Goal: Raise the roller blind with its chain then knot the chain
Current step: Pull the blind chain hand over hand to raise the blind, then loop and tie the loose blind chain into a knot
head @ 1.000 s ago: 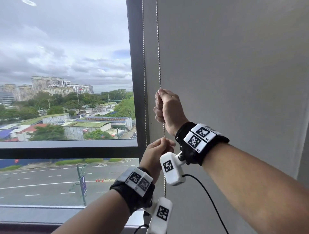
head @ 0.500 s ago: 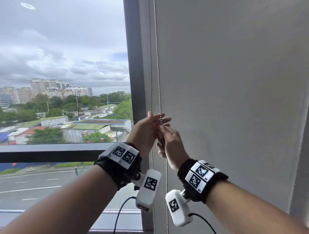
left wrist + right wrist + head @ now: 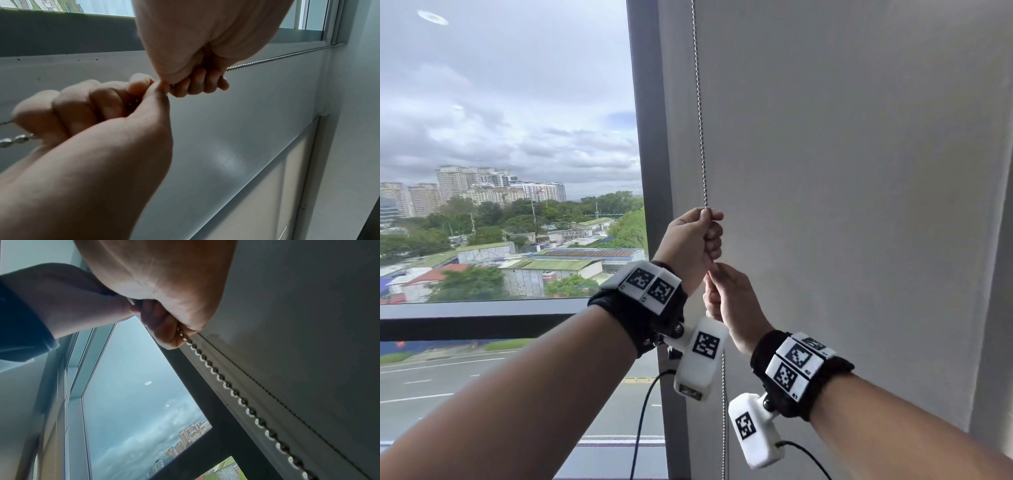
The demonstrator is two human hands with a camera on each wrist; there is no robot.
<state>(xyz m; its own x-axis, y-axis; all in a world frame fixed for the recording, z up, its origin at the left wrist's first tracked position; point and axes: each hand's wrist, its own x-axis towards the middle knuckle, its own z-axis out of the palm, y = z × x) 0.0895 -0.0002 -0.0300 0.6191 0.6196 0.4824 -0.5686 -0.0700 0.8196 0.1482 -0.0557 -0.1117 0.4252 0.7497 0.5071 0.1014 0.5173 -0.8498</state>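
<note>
A metal bead chain (image 3: 700,120) hangs taut in front of the grey roller blind (image 3: 859,205), which covers the right part of the window. My left hand (image 3: 695,240) grips the chain in a fist. Just under it my right hand (image 3: 729,301) holds the same strand, thumb tip against the left fist. In the left wrist view the chain (image 3: 267,60) leaves the left fingers (image 3: 200,84), and the right hand (image 3: 82,105) is closed on it. In the right wrist view the chain (image 3: 242,400) leaves the right hand (image 3: 168,331) along the blind's edge.
A dark window mullion (image 3: 650,137) stands just left of the chain, with a horizontal rail (image 3: 482,322) and glass over a city view. The loose chain (image 3: 724,411) hangs below the hands. A black cable (image 3: 643,411) dangles from the left wrist camera.
My right hand has come down along the chain from its higher hold. My left hand rose from below, passed it open, and now grips the chain above it.
</note>
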